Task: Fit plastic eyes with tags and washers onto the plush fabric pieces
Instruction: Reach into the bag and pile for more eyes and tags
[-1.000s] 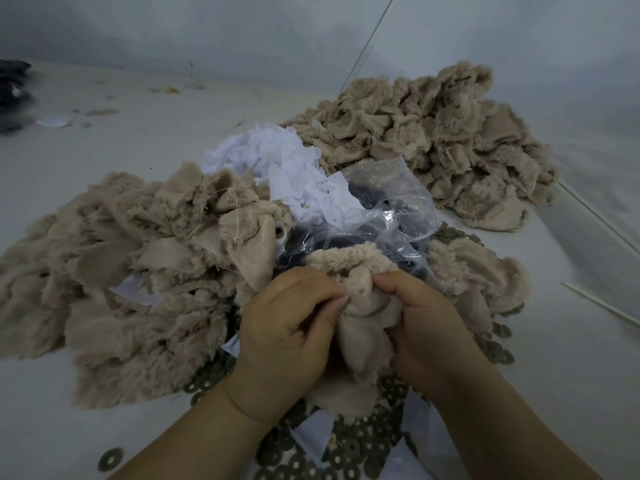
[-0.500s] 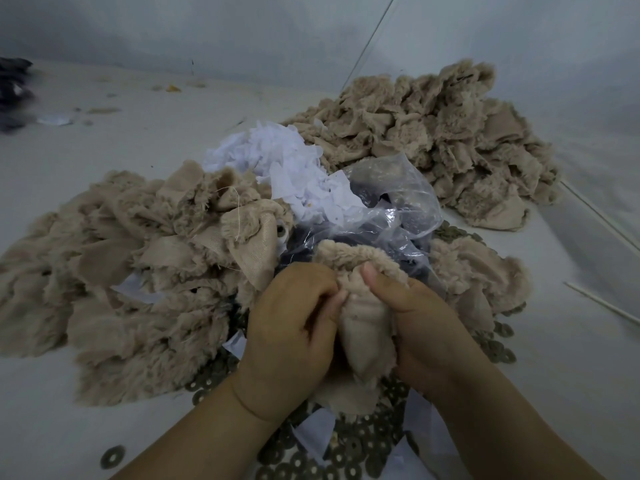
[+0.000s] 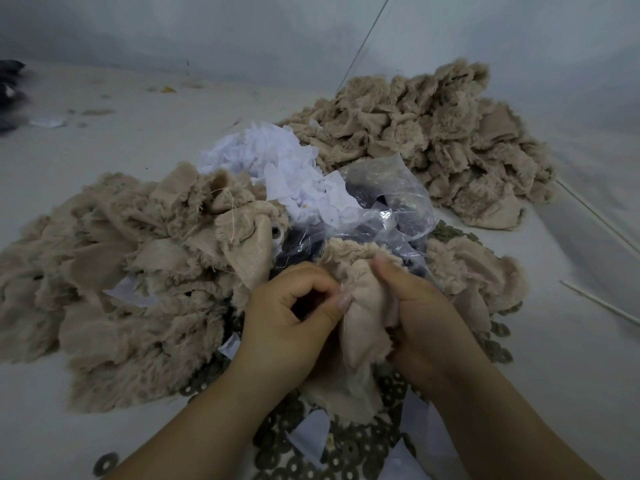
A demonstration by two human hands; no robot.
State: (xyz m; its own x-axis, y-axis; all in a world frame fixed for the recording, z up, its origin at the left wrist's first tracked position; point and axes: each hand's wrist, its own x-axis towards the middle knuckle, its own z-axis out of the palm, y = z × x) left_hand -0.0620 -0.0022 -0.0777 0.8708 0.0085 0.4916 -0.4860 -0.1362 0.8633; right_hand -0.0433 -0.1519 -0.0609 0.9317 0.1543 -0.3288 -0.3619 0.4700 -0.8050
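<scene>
A beige plush fabric piece (image 3: 363, 313) hangs between both hands, its smooth backing towards me. My left hand (image 3: 291, 320) pinches its left edge with thumb and curled fingers. My right hand (image 3: 422, 317) grips its right side, the thumb pressed along the top fold. Behind them lies a clear plastic bag (image 3: 388, 209) holding dark plastic eyes. White paper tags (image 3: 277, 168) are heaped beyond the bag. Several round metal washers (image 3: 346, 448) lie spread under my wrists. Any eye or washer inside the held piece is hidden.
A large heap of plush pieces (image 3: 114, 271) lies at the left, another heap (image 3: 433, 133) at the back right. A smaller plush piece (image 3: 474, 268) sits right of my hands. Thin white sticks (image 3: 599, 303) lie at the right. A lone washer (image 3: 105, 464) is at the bottom left.
My right thumb has slid up and left along the fabric's top fold. The left hand's fingers have shifted slightly while still pinching the edge. The piles have not moved.
</scene>
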